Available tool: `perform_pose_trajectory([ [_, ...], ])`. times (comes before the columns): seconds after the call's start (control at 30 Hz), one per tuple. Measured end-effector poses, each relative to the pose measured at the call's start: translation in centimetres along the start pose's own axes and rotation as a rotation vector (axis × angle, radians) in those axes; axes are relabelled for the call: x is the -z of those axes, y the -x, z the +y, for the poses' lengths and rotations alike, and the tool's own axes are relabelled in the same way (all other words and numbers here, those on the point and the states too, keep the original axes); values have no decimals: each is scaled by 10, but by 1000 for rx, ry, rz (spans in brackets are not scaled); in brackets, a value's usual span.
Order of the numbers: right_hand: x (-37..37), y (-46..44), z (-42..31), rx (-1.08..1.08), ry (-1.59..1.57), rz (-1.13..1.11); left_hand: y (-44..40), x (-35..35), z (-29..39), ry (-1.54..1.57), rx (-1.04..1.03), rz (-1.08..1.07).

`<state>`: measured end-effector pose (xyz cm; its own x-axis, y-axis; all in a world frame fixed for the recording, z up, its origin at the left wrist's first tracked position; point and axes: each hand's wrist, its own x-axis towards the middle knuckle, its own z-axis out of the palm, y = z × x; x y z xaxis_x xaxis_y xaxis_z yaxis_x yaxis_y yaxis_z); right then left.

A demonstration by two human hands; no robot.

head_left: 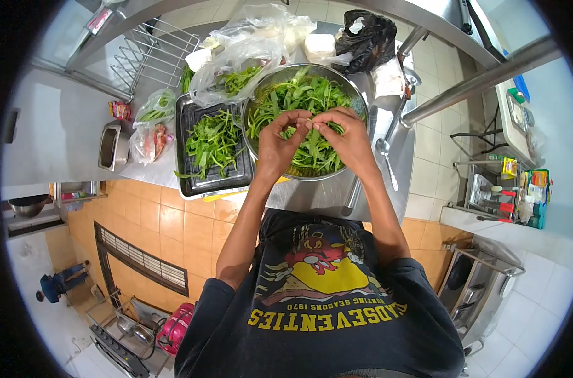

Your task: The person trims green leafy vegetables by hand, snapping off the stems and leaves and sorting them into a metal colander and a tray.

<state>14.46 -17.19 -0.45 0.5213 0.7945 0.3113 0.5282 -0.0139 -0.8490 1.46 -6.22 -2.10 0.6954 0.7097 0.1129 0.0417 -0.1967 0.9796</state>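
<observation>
My left hand (pixel 281 143) and my right hand (pixel 348 135) meet at the fingertips above a round metal colander (pixel 360 104). Each is closed in a pinch; a tiny pale bit shows between them, too small to name. Leafy greens (pixel 321 94) with long stems fill the colander beneath. Left of it, a black rectangular tray (pixel 189 165) bears more leafy greens (pixel 211 143). A clear plastic bag (pixel 214 85) with greens in it lies over the tray's back edge and touches the colander's rim.
A spoon (pixel 386 162) lies right of the colander on the steel table (pixel 280 200). Behind stand a black plastic bag (pixel 368 39) and a wire rack (pixel 154 57). A steel container (pixel 113 146) and a small bag of vegetables (pixel 153 140) are left. A person (pixel 61 283) is far off.
</observation>
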Motion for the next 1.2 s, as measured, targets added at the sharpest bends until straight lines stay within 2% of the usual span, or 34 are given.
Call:
perform_pose_trajectory([
  [0.13, -1, 0, 1, 34, 49, 16, 1, 2, 9, -100, -59, -43],
  [0.23, 3, -1, 3, 52, 147, 59, 1, 6, 2, 67, 11, -109],
  [0.27, 6, -3, 3, 57, 189, 78, 1, 8, 1, 181, 90, -89],
  [0.33, 12, -5, 2, 26, 71, 136, 0, 13, 8, 407, 250, -45],
  [0.43, 20, -7, 3, -76, -116, 117, -3, 22, 9, 464, 349, -36],
  [0.5, 20, -7, 2, -160, -220, 66, -4, 22, 11, 349, 291, -58],
  [0.63, 13, -5, 2, -117, -200, 18, -4, 14, 14, 90, 84, -115],
  [0.73, 8, -4, 0, -84, -182, 7, -1, 6, 16, -106, -75, -60],
  [0.9, 5, -2, -3, -53, -154, 29, 1, 3, 16, -162, -81, -47],
  [1.13, 4, 0, -6, -67, -239, -62, 2, 5, 22, -181, -12, -89],
  [1.2, 1, 1, -3, -77, -261, -62, 3, 6, 11, -94, -65, -71],
])
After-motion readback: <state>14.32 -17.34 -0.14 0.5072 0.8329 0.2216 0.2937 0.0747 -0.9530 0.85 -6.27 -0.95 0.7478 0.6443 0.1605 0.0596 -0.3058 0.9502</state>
